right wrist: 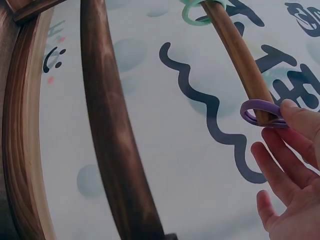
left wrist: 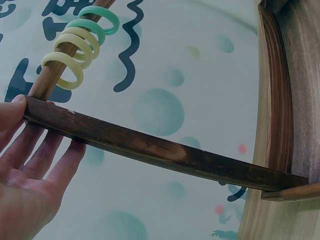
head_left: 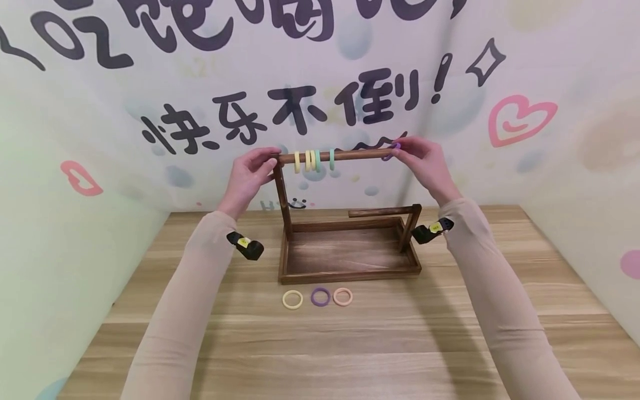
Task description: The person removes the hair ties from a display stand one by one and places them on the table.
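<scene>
My left hand (head_left: 252, 173) grips the top corner of a dark wooden stand (head_left: 282, 194), its thumb on one side and its fingers beneath. From that corner runs a wooden rod (head_left: 357, 155) carrying yellow rings (left wrist: 62, 56) and two green rings (left wrist: 102, 10). At the rod's free end my right hand (head_left: 425, 164) pinches a purple ring (right wrist: 260, 103) between thumb and fingers. In the right wrist view this ring is around the rod's tip. Below it, a shorter, lower rod (head_left: 382, 212) of the stand is bare.
On the table (head_left: 310, 355), in front of the stand's tray (head_left: 350, 275), lie a yellow ring (head_left: 292, 308), another purple ring (head_left: 320, 305) and a peach ring (head_left: 343, 305). A printed wall cloth (head_left: 240, 72) hangs close behind the stand.
</scene>
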`<state>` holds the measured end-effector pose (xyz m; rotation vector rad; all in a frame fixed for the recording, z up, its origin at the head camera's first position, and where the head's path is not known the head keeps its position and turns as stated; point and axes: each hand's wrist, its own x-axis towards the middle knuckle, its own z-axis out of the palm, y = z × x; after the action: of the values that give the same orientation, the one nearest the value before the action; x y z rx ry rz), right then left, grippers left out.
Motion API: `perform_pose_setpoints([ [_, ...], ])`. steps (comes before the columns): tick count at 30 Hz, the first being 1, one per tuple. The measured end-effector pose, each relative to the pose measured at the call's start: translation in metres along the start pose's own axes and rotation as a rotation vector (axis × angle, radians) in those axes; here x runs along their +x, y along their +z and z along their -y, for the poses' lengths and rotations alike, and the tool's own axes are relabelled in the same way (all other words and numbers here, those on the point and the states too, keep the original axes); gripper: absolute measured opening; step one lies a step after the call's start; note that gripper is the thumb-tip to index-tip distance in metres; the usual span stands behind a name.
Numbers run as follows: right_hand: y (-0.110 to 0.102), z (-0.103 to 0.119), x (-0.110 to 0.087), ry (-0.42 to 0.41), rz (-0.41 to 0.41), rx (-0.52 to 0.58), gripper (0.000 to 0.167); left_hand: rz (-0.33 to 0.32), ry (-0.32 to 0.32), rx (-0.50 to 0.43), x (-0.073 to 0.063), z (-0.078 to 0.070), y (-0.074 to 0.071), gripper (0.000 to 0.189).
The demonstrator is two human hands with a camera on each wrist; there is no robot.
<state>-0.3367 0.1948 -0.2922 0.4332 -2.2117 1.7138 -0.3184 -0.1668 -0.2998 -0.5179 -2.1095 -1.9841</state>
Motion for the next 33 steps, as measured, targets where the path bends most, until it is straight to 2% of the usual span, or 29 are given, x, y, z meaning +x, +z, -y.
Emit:
perform_pose_setpoints([
  [6, -0.009, -0.004, -0.008, -0.012, -0.049, 0.008, 0.023, 0.011, -0.004, 0.002, 0.001, -0.001, 0.001, 0.032],
  [11, -0.016, -0.007, -0.019, -0.004, -0.066, -0.038, 0.021, 0.009, -0.004, 0.004, 0.001, -0.001, 0.0, 0.03],
  [17, -0.022, -0.014, -0.031, 0.006, -0.025, -0.112, 0.026, 0.017, -0.002, -0.002, 0.001, 0.0, -0.001, 0.031],
  [24, -0.026, -0.02, -0.046, 0.027, 0.033, -0.139, 0.031, 0.013, -0.003, -0.014, 0.002, -0.001, 0.0, 0.03],
  [33, -0.029, -0.022, -0.064, 0.014, 0.077, -0.144, 0.028, 0.013, -0.001, -0.005, 0.002, -0.001, 0.0, 0.031],
])
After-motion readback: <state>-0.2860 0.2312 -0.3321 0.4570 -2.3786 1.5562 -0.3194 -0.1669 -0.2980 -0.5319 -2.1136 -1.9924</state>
